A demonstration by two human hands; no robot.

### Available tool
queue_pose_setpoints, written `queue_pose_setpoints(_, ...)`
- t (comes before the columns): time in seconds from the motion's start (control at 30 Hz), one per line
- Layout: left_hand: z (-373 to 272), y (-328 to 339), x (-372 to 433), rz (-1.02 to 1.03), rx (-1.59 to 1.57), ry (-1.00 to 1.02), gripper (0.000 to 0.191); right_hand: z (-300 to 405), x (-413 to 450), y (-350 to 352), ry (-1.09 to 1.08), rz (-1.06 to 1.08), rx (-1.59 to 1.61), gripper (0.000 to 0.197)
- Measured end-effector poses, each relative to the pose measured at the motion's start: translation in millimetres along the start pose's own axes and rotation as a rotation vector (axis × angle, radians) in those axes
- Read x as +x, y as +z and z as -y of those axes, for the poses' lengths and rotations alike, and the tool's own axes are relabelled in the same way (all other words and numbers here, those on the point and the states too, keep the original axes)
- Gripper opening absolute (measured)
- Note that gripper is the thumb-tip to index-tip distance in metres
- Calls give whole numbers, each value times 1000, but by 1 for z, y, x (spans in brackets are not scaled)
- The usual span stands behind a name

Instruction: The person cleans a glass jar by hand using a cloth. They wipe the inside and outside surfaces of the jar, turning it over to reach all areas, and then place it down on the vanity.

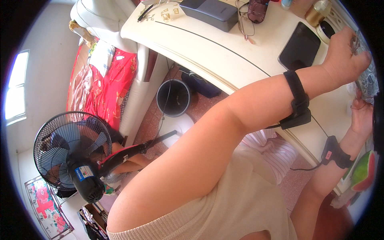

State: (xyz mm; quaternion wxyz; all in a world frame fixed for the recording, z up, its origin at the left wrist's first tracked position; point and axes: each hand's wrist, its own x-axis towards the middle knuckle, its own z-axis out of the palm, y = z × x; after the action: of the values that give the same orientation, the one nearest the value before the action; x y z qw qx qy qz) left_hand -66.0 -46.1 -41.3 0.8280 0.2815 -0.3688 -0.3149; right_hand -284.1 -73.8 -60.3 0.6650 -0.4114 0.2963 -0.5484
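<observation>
My left hand [343, 58] is at the far right, its thumb and fingers closed around a crumpled clear plastic piece [366, 76], perhaps a bag or wrapping. Just below, my right hand [361, 115] has bent fingers against the lower end of that plastic. The picture's dark rim cuts off part of this hand, so its grip is unclear. Close to my left wrist, a smartphone [300, 46] with a dark screen lies on the cream desk [192, 37]. Beside the phone stands a jar with a black lid [326, 31]. Each forearm wears a black strap with a small device.
Eyeglasses [241, 25], a grey box-shaped device [211, 13] and a gold bottle [317, 15] are on the desk. A black bin [174, 97] and a pedestal fan [85, 177] stand left of me. Someone's bare limbs [135, 162] show behind the fan. A watermelon shape [361, 171] appears lower right.
</observation>
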Motion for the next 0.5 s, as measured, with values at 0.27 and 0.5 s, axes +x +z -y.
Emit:
queue_pose_setpoints(0.27, 3, 5, -6, 47, -19, -58, 38, -10, -4, 1, 65, -63, -216, 39)
queue_pose_setpoints(0.5, -16, -8, -14, 259, 422, 116, 50, -19, -12, 15, 202, 208, -238, 38)
